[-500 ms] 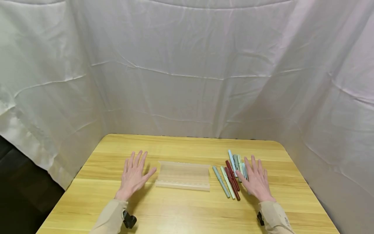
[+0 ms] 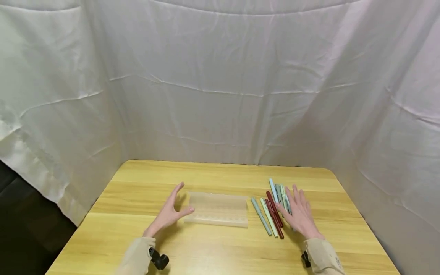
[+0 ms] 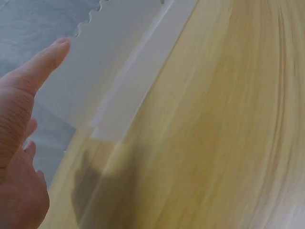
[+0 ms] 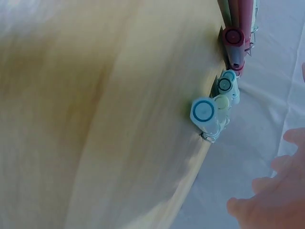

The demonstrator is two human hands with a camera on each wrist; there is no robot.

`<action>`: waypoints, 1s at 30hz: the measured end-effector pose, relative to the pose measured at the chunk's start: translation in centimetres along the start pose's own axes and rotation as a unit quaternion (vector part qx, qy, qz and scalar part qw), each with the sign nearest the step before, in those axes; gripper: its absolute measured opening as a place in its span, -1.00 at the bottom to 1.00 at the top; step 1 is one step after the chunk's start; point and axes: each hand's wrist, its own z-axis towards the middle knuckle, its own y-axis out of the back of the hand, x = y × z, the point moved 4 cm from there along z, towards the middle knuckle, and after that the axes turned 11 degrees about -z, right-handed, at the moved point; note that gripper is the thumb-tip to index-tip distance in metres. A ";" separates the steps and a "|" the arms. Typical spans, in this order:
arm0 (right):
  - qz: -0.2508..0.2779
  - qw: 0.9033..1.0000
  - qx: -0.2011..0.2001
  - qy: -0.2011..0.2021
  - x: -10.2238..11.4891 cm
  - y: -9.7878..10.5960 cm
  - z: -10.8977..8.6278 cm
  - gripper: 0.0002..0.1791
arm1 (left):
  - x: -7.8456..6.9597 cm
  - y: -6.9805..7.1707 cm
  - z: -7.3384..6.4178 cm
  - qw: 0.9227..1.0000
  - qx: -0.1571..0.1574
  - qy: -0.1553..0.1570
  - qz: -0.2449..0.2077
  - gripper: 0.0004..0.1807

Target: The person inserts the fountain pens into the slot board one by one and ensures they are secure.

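A frosted, see-through plastic rack (image 2: 218, 208) with a scalloped edge (image 3: 90, 16) lies at the table's middle. At its left end hovers my left hand (image 2: 168, 214), thumb apart from the fingers and nothing between them. Its thumb (image 3: 45, 64) appears close to the rack in the left wrist view; whether it touches cannot be told. To the right lie several pens in grey-blue (image 2: 261, 216), pale green (image 2: 269, 217), dark red (image 2: 274, 210) and light blue (image 2: 273, 189). My right hand (image 2: 300, 217) is spread over the right-hand pens, partly hiding them and holding none.
The pale wooden table (image 2: 213, 252) has rounded far corners. White cloth (image 2: 206, 95) hangs behind it and along both sides. A dark surface (image 2: 27, 225) shows at the lower left. Black wrist cameras sit at both cuffs, the left one (image 2: 159, 259) fully visible.
My left hand has moved right toward the rack and turned, its fingers drawn together opposite the thumb. My right hand has shifted slightly left over the pens. The view has tilted slightly.
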 end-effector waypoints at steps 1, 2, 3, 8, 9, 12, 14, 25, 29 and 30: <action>0.005 1.000 0.000 0.002 0.0 -0.1 0.0 -0.10 | 0.1 -0.3 0.0 1.000 0.006 -0.004 -0.011 0.16; 0.009 1.000 0.000 0.002 0.0 -0.1 0.0 -0.10 | 0.1 -0.6 0.0 1.000 0.013 -0.006 -0.019 0.16; 0.012 1.000 -0.002 0.004 0.0 -0.2 0.0 -0.11 | 0.2 -1.0 0.0 0.999 0.019 -0.009 -0.024 0.17; 0.035 0.999 -0.009 0.011 -0.1 -0.1 0.1 -0.11 | 0.2 -2.0 0.2 0.998 0.028 -0.039 -0.043 0.15; 0.040 0.999 -0.009 0.013 -0.1 -0.1 0.1 -0.11 | 0.2 -2.1 0.2 0.998 0.027 -0.042 -0.044 0.14; 0.047 0.999 -0.012 0.016 -0.2 -0.1 0.0 -0.10 | 0.4 -2.5 0.1 0.998 0.023 -0.035 -0.052 0.12; 0.048 0.999 -0.011 0.016 -0.2 -0.1 -0.1 -0.10 | 0.6 -2.8 0.0 0.998 0.021 -0.026 -0.049 0.10; 0.074 0.997 0.007 0.005 -0.6 0.0 -0.2 -0.09 | 0.8 -4.4 -0.2 0.998 0.039 -0.035 -0.041 0.10; 0.083 0.996 0.020 -0.011 -1.0 0.0 -0.4 -0.11 | 0.8 -4.5 -0.2 0.998 0.056 -0.031 -0.028 0.10; 0.085 0.996 0.023 -0.015 -1.1 0.0 -0.5 -0.12 | 0.8 -4.4 -0.2 0.997 0.060 -0.029 -0.028 0.10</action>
